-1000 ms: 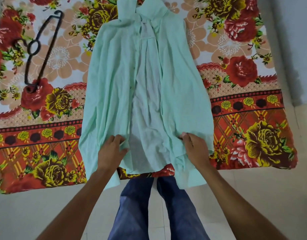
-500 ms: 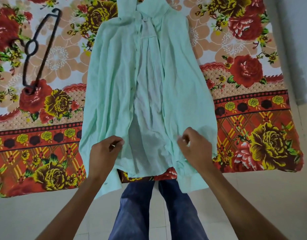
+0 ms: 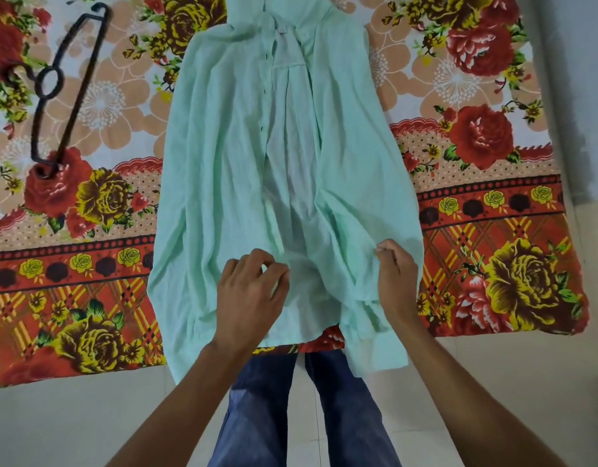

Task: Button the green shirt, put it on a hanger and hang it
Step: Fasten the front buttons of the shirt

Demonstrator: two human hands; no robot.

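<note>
Fingers curled, left hand point(image 3: 253, 294) and right hand point(image 3: 397, 278) each pinch the open green shirt point(image 3: 223, 163).

Bright, even indoor light, soft faint shadows, slight overall blur, wide-angle bowing toward the edges.

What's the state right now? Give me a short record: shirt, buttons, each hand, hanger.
shirt: flat on sheet, collar far, front open
buttons: none fastened
left hand: pinches left front edge near hem
right hand: pinches right front edge near hem
hanger: on sheet, left of shirt, not touching it
</note>
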